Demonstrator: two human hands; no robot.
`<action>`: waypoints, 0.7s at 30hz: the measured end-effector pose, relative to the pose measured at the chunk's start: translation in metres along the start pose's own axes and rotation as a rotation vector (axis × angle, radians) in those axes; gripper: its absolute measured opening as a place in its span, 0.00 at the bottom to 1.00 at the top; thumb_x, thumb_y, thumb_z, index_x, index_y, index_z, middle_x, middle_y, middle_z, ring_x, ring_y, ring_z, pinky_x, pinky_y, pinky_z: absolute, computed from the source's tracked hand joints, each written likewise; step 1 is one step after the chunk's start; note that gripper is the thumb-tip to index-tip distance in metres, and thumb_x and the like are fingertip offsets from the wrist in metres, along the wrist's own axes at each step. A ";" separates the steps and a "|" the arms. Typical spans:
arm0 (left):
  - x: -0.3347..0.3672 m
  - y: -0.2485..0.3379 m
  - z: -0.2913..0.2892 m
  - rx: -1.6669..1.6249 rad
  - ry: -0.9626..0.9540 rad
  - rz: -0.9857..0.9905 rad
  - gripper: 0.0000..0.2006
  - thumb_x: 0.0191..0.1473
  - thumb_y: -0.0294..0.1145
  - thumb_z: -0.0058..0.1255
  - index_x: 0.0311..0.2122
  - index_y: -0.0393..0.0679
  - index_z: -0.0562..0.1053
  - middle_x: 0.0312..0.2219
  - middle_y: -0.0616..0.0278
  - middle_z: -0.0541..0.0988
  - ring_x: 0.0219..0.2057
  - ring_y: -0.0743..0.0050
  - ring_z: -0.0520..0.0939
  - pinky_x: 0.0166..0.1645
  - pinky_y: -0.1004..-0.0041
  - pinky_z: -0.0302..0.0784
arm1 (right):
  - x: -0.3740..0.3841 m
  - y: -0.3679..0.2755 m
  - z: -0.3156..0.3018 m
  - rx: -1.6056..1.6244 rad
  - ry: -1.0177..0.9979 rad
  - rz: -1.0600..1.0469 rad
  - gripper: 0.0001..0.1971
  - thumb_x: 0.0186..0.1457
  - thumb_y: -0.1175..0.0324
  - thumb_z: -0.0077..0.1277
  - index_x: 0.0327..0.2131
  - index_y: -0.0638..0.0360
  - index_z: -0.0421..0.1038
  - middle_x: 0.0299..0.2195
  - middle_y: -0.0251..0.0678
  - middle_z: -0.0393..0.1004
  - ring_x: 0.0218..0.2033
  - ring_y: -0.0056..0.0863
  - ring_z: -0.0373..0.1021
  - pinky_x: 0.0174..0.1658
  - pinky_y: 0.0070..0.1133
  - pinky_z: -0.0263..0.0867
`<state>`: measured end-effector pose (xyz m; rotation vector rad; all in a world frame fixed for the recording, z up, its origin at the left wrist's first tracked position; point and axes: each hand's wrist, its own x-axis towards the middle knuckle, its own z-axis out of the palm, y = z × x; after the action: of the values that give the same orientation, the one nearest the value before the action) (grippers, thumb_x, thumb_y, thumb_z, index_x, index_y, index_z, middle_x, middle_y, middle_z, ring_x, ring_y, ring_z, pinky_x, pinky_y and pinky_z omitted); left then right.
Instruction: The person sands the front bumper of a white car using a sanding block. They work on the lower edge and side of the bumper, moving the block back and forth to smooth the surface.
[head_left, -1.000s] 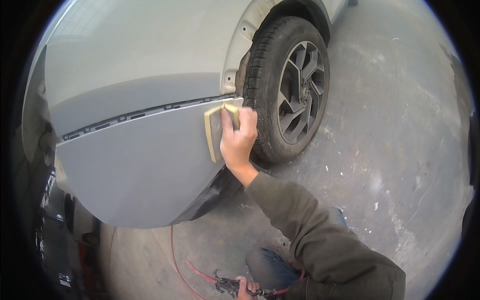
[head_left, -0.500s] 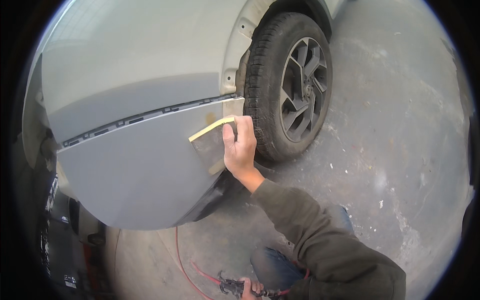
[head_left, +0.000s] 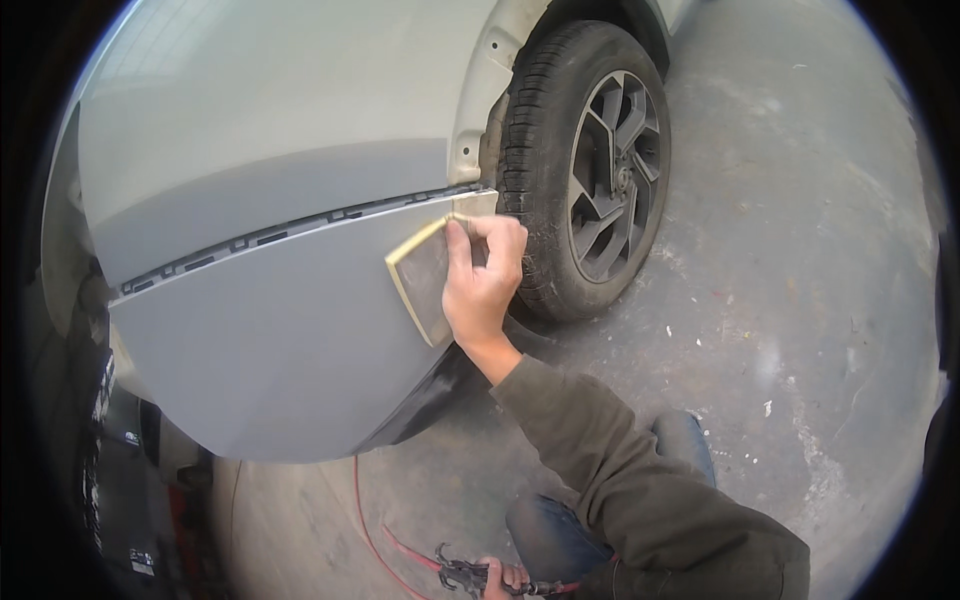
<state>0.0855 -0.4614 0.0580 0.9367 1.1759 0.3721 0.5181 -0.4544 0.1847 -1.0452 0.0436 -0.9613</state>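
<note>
My right hand pinches a thin foam sanding pad with a grey face and pale yellow edges, thumb on top. The pad is at the grey-primed bumper corner, close to its upper edge beside the wheel. Its left edge looks tilted up, so I cannot tell how much of it touches the surface. Low in the picture, my left hand is closed around a black air gun with a red hose attached. The lower part of this hand is cut off by the frame.
The pale car body rises above the bumper, a slotted gap between them. To the right stands the tyre with its alloy wheel. A red hose crosses the scuffed concrete floor. Another vehicle is at lower left.
My right hand has shifted slightly upward with the sanding pad, whose left edge now tips up and shows more yellow. My left hand keeps its hold on the air gun.
</note>
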 end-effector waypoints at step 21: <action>0.000 -0.006 -0.010 0.055 -0.068 0.017 0.16 0.69 0.43 0.47 0.28 0.56 0.62 0.19 0.76 0.57 0.20 0.80 0.58 0.26 0.72 0.54 | -0.020 0.004 -0.004 -0.019 -0.021 0.059 0.08 0.62 0.69 0.58 0.34 0.61 0.70 0.31 0.34 0.69 0.34 0.29 0.64 0.39 0.26 0.63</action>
<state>0.0754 -0.4609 0.0527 1.0000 1.1209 0.3206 0.5070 -0.4432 0.1715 -1.0656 0.0658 -0.8975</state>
